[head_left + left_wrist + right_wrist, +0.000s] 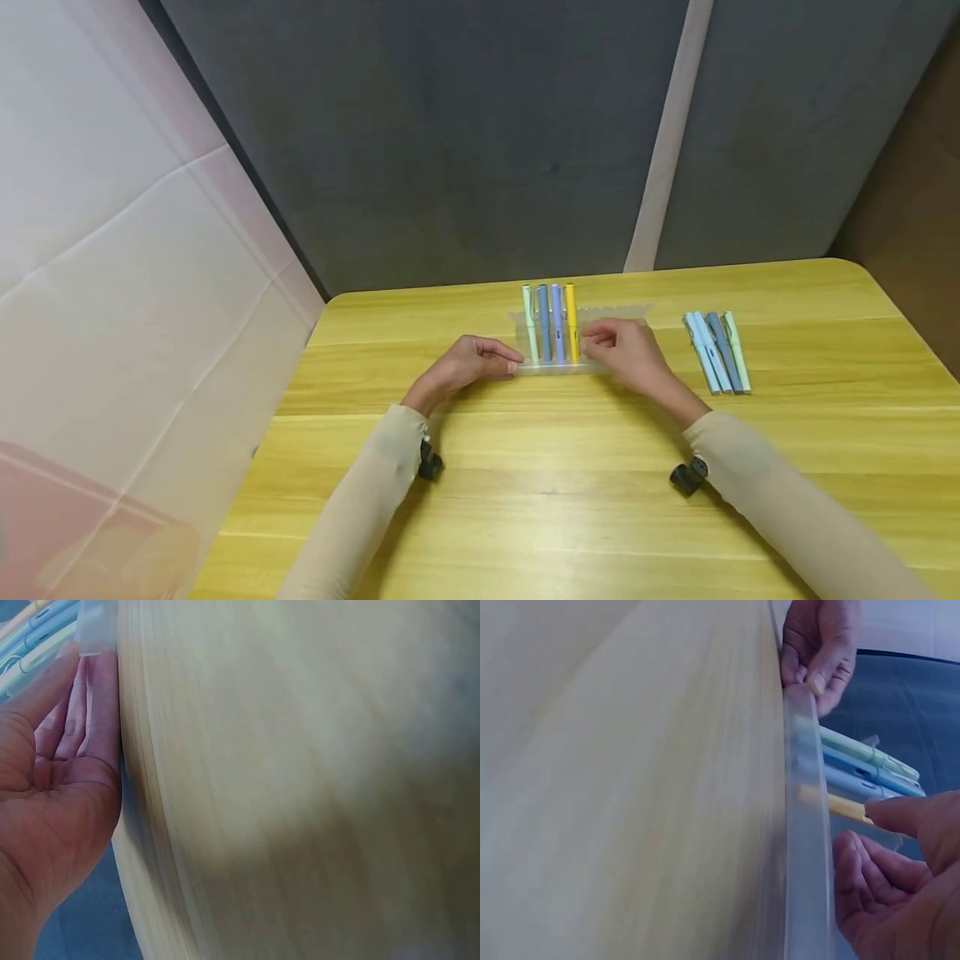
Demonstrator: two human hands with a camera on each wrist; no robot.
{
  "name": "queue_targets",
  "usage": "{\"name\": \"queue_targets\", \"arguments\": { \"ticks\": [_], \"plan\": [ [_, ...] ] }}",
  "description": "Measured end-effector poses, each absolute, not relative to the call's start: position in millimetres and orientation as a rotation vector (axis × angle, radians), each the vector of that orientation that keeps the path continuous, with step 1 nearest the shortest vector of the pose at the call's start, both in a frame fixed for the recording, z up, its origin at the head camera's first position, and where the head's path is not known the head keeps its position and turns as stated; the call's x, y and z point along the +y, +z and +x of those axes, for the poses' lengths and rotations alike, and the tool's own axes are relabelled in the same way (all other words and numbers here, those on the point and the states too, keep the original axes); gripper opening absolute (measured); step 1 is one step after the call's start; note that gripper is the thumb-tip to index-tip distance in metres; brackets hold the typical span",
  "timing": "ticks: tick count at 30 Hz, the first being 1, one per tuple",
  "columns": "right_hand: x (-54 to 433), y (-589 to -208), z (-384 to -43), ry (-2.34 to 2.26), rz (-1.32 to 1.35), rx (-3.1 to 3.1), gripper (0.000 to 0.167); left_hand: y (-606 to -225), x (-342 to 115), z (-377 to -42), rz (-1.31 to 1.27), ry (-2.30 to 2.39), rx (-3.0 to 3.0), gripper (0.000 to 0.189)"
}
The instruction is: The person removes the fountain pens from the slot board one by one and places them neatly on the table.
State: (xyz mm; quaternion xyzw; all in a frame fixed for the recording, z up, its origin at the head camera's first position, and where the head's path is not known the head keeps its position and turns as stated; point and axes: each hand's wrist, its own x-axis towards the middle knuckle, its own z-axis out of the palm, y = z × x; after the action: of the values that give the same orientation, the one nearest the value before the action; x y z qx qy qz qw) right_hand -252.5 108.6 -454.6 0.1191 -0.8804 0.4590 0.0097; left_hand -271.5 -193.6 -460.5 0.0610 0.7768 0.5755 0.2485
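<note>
Left hand (468,364) steadies the clear tray (558,367) with straight fingers; right hand (626,354) pinching the yellow pen (572,323) should seat it straight

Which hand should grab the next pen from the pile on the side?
Probably the right hand. The loose pens lie on its side of the table, while the left hand rests at the far end of the clear tray, touching it.
</note>
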Motion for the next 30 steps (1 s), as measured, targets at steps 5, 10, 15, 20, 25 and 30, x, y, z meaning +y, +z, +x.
{"name": "queue_targets", "arguments": {
  "ticks": [5,10,15,20,25,30],
  "plan": [
    [93,-457,-257,1.342,0.33,-2.745,0.026,-461,-195,-271,0.165,1.571,2.12,0.02],
    [89,-457,-256,1.292,0.289,-2.711,0.019,-460,-194,-270,0.171,1.566,2.129,0.02],
    [98,-450,-252,1.337,0.268,-2.622,0.017,-459,-194,-269,0.163,1.581,2.112,0.019],
    [123,-439,-247,1.411,0.234,-2.572,0.021,-459,-192,-270,0.158,1.571,2.122,0.019],
    [160,-433,-245,1.471,0.242,-2.527,0.026,-459,-191,-271,0.153,1.552,2.143,0.018],
    [201,-431,-243,1.368,0.187,-2.564,0.033,-458,-193,-273,0.144,1.545,2.153,0.018]
  ]
}}
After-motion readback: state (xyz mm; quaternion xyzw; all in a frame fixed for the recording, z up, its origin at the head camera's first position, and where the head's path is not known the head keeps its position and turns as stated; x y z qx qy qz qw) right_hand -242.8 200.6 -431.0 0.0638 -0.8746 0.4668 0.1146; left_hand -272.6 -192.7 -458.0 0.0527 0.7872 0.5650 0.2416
